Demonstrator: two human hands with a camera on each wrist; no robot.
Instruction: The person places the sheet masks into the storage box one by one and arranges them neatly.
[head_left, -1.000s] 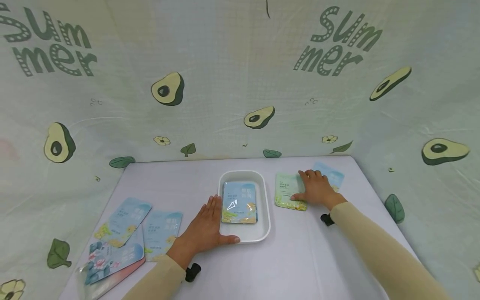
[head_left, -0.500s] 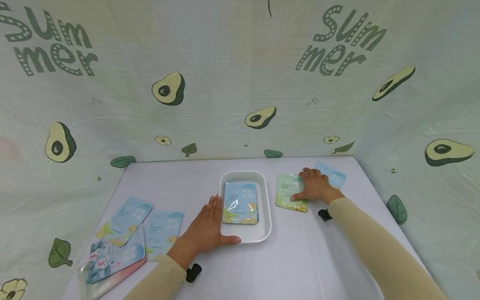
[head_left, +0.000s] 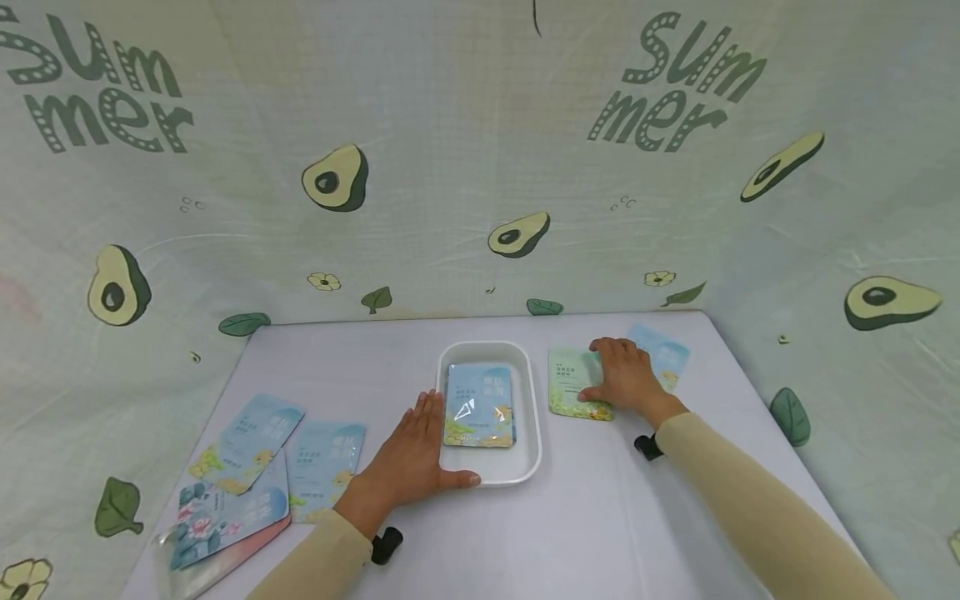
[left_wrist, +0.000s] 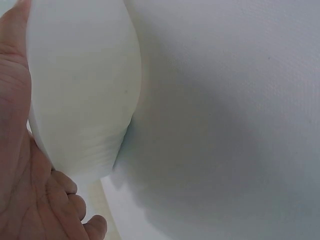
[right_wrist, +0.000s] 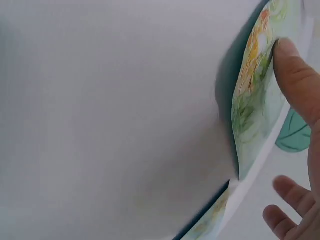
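Note:
My left hand [head_left: 408, 458] rests against the left side of a white tray [head_left: 531, 417], fingers straight and thumb along the near rim. The left wrist view shows the tray's pale outer wall [left_wrist: 85, 85] beside that hand. A blue sheet mask packet [head_left: 477, 404] lies in the tray, with another edge showing beneath it. To the tray's right, my right hand [head_left: 632, 377] rests on a green sheet mask packet [head_left: 572, 375]. In the right wrist view, its thumb touches the printed face of this packet [right_wrist: 250, 110], while two fingers extend free of it.
A light blue packet [head_left: 667, 354] lies partly behind my right hand. At the table's left are two blue packets [head_left: 255, 437] [head_left: 326, 467], a flower-printed packet [head_left: 232, 517] and a pinkish one [head_left: 251, 550] below. A printed cloth [head_left: 420, 125] hangs behind the table.
My right hand and the green packet beneath its thumb have shifted slightly left toward the tray. My left hand and the tray have stayed in place.

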